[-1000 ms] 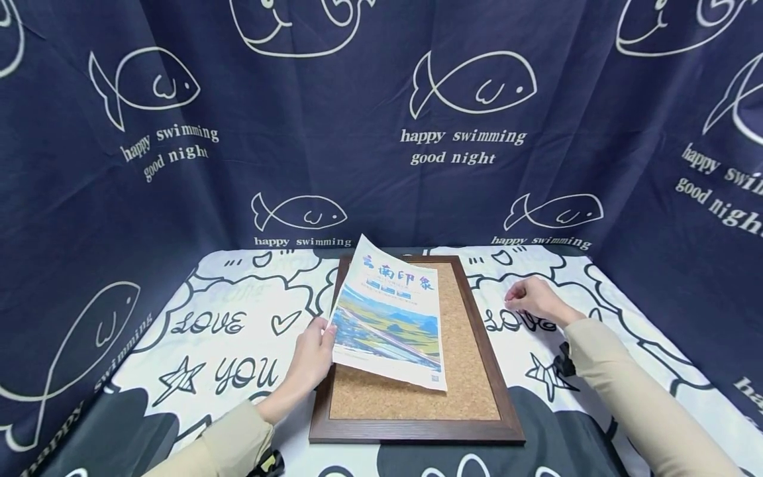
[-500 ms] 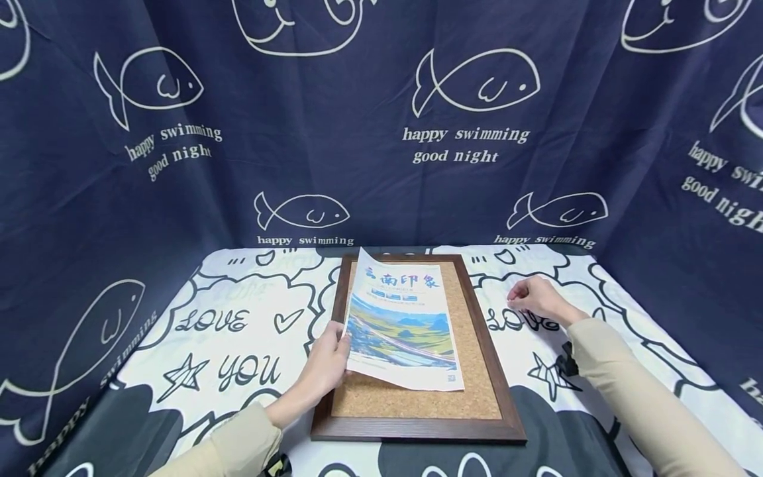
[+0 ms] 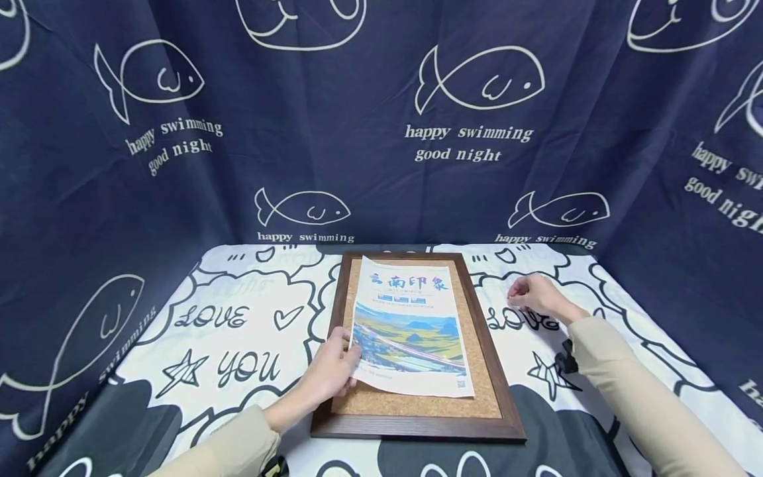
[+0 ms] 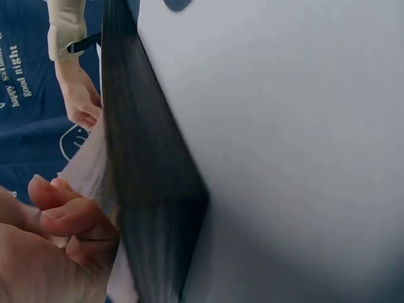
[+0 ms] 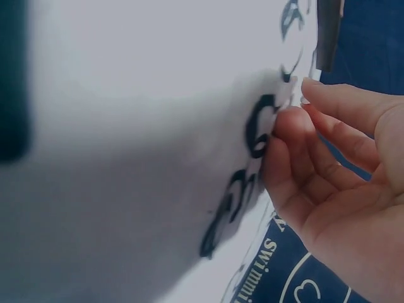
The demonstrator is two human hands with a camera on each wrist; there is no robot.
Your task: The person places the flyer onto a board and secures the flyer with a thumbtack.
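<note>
A printed poster (image 3: 411, 324) with a mountain landscape lies over the framed cork board (image 3: 417, 406), and its lower left side curls up a little. My left hand (image 3: 330, 364) pinches that side, thumb on top, above the board's left frame bar. The left wrist view has this hand (image 4: 57, 240) beside the dark frame edge (image 4: 145, 139). To the right of the board, my right hand (image 3: 539, 297) hovers low over the tablecloth, fingers curled. In the right wrist view, a small whitish piece (image 5: 305, 100) shows between thumb and forefinger; its kind I cannot tell.
A white cloth with black lettering and drawings (image 3: 238, 331) covers the table around the board. Behind and at both sides hangs a dark blue curtain (image 3: 369, 165) with fish prints.
My left hand has brought the poster right and down, so it now lies flatter and straighter over the cork. The right hand has stayed almost still.
</note>
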